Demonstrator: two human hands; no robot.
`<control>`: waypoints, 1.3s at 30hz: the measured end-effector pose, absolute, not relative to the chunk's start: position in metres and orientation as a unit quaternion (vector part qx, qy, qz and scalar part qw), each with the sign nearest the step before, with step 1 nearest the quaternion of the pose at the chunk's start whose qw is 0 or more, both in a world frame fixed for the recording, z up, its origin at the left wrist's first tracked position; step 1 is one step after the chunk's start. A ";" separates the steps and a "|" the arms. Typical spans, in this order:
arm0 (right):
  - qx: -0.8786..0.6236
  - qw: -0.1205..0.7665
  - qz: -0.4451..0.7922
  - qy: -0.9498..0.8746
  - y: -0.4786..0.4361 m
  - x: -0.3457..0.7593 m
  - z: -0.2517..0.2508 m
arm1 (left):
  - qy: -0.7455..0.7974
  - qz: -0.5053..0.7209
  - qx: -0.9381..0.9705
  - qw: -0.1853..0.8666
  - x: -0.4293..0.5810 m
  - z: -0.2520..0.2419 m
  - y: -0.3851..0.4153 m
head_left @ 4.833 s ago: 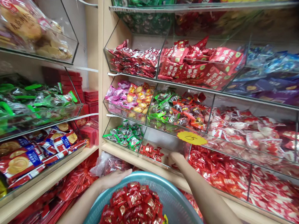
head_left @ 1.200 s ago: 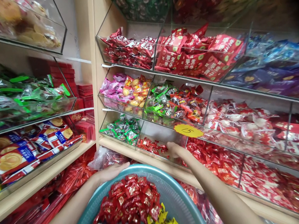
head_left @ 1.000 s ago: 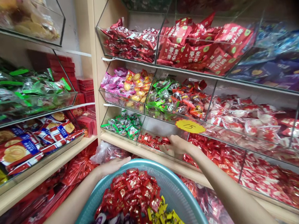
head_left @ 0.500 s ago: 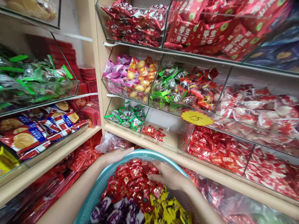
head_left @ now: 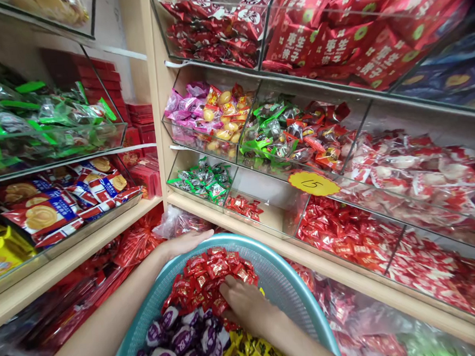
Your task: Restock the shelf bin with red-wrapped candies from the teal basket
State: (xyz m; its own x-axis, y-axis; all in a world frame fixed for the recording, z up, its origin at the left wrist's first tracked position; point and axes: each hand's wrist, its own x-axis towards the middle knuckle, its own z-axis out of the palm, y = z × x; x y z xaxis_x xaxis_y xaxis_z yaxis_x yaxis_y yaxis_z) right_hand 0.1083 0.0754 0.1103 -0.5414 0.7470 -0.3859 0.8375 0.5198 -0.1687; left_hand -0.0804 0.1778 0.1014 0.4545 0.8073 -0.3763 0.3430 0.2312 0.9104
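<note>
In front of a wooden shelf [head_left: 267,241] stacked with clear bins of wrapped sweets, a teal basket [head_left: 287,289] sits low and close. Inside it lie red candies [head_left: 207,282], purple candies [head_left: 180,341] and yellow candies [head_left: 255,355]. The left hand [head_left: 183,243] rests on the basket's far rim, fingers together and flat. The right hand [head_left: 245,306] lies in the red candies, fingers curled into the pile; whether they grip any cannot be told.

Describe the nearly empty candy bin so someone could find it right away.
On the wooden shelf unit, find the lowest row of clear bins. The nearly empty clear bin sits left of the yellow oval price tag, holding only a few small red-wrapped candies; neighbouring bins are far fuller.
</note>
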 end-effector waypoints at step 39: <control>0.450 -0.079 -0.327 0.827 0.089 0.136 0.123 | 0.480 0.190 0.610 0.601 -0.084 0.096 0.182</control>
State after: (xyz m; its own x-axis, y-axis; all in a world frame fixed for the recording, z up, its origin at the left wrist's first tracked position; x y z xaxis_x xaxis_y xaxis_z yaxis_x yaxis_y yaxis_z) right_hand 0.1358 0.0891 0.1231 -0.5827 0.7960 -0.1640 0.6925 0.3807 -0.6127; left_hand -0.0836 0.1820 0.0959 0.4668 0.8141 -0.3454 0.3586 0.1828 0.9154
